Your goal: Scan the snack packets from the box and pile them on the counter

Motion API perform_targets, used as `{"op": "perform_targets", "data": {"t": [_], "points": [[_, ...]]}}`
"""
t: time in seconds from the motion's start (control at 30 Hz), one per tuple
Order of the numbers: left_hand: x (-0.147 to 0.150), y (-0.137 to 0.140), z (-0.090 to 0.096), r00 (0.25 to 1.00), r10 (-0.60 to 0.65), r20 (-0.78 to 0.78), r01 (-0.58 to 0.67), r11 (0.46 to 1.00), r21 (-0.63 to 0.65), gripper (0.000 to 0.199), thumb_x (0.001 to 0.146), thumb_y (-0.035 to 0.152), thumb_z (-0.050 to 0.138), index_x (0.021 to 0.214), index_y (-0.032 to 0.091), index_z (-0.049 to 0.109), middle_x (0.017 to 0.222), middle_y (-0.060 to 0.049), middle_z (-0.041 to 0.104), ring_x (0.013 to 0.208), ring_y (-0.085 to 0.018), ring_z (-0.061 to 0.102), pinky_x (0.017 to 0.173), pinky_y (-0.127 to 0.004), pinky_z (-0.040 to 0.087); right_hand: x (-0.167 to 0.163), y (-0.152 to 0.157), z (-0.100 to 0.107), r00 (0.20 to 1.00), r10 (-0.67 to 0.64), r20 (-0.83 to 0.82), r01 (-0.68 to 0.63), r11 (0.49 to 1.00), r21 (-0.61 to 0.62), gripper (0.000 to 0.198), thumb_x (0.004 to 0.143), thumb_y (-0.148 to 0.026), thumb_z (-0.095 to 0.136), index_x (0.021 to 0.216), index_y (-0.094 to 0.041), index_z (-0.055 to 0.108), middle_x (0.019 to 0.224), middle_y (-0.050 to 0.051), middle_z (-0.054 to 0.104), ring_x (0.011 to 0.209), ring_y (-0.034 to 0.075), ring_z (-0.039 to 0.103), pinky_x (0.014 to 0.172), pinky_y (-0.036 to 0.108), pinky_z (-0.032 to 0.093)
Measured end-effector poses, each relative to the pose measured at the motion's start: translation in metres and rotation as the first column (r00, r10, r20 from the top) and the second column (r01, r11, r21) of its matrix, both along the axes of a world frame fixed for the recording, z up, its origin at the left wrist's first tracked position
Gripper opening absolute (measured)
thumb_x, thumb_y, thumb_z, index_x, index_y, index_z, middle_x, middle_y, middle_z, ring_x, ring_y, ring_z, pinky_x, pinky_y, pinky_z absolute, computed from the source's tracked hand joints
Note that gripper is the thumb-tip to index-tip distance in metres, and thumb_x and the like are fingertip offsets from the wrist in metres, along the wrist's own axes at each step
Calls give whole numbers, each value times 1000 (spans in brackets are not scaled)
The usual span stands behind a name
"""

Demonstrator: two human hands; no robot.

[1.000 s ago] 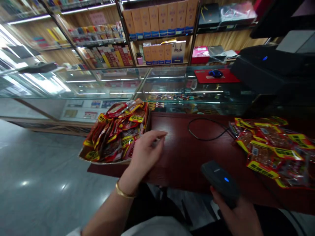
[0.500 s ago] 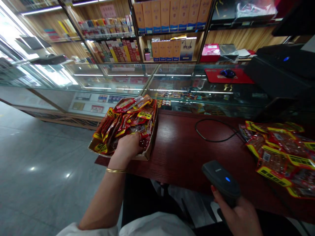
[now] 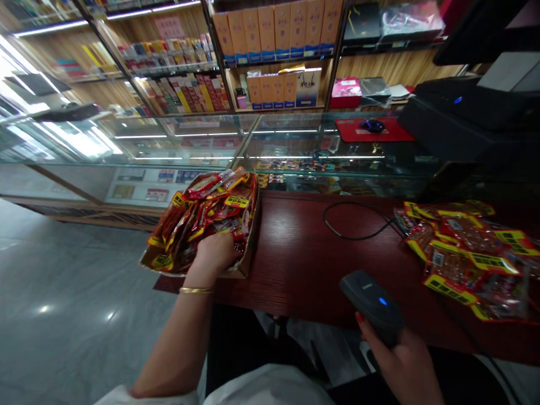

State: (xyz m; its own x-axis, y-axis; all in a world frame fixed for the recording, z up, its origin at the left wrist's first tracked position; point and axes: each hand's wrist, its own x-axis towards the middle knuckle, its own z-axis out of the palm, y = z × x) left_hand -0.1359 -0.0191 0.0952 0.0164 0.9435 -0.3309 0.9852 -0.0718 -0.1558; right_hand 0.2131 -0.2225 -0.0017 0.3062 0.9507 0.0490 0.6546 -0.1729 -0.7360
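My left hand [image 3: 215, 253] is down inside an open cardboard box [image 3: 240, 270] at the front left of the counter. Its fingers curl down among red and yellow snack packets [image 3: 215, 211], so whatever they grip is hidden. The packets fill the box in a loose heap. At the lower right, my right hand [image 3: 405, 360] is wrapped round a dark barcode scanner [image 3: 371, 304] with a lit blue light. The scanner is held over the counter's front edge, its head pointing up and left. Farther right lies a pile of similar snack packets [image 3: 468, 259].
The dark red wooden counter [image 3: 291, 253] carries a looped black cable [image 3: 337, 233]. Behind it runs a glass display case [image 3: 295, 135] with a mouse [image 3: 372, 125] on a red mat [image 3: 346, 132]. Dark equipment [image 3: 459, 124] stands at the right. Stocked shelves [image 3: 278, 62] line the back.
The whole view has shifted slightly. My left hand stays in the box, its knuckles a little more bent. The scanner remains in my right hand.
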Motion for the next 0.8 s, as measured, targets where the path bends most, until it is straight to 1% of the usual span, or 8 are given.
{"op": "perform_targets", "data": {"t": [0.13,0.23,0.33,0.47,0.57,0.67,0.77,0.8], "points": [[2,-4,1,995,20,101,-23,999,29,37,85,32,58,115,12,66,112,-23,74,107,-36,72,87,-40,55,2,-5,-10,999,-37,-4,36,998,-58,48,83,-67,66,90,-22,81,84,9,83,80,32,80,76,35,64],[3,-6,3,995,43,89,-44,999,8,32,85,21,54,113,11,66,113,-25,74,107,-38,72,87,-43,55,5,-6,-13,1000,-18,14,19,999,-51,48,84,-65,64,94,-21,82,87,10,84,84,33,80,75,36,64],[5,-7,6,995,50,86,-50,999,-7,32,84,14,52,113,12,66,113,-24,74,108,-36,72,88,-41,54,9,-6,-13,999,18,37,-17,999,-28,46,87,-60,63,99,-20,82,96,11,84,92,34,80,76,35,64],[-1,-15,18,991,59,124,-67,996,60,35,89,17,47,121,12,62,108,-20,76,104,-31,73,86,-36,54,13,-8,-12,998,31,50,-30,999,-27,43,87,-58,63,100,-22,82,100,10,83,96,34,80,78,37,64],[-13,-29,39,987,58,148,-85,980,180,36,94,22,41,119,16,66,111,-16,76,106,-30,71,91,-38,53,13,-8,-11,999,13,51,-12,1000,-15,42,87,-57,63,100,-21,81,102,11,83,98,35,79,83,39,63],[-22,-43,68,978,76,196,-141,928,345,38,92,22,39,111,19,71,119,-13,72,112,-28,68,99,-37,50,11,-7,-8,999,-10,50,10,1000,-5,41,88,-55,64,103,-20,80,105,11,83,100,35,78,86,39,63],[-10,-53,87,920,3,392,-236,803,548,34,93,28,38,105,18,69,114,-11,69,105,-26,66,94,-37,50,8,-5,-3,999,-38,34,37,999,4,41,86,-56,64,96,-20,81,93,11,84,88,33,80,85,39,63],[1,-54,86,874,-54,483,-257,792,554,32,93,29,39,103,19,68,106,-10,70,98,-24,66,90,-36,51,6,-5,-1,999,-49,23,49,999,8,41,85,-57,65,92,-21,81,87,10,84,82,33,81,83,38,64]]}}
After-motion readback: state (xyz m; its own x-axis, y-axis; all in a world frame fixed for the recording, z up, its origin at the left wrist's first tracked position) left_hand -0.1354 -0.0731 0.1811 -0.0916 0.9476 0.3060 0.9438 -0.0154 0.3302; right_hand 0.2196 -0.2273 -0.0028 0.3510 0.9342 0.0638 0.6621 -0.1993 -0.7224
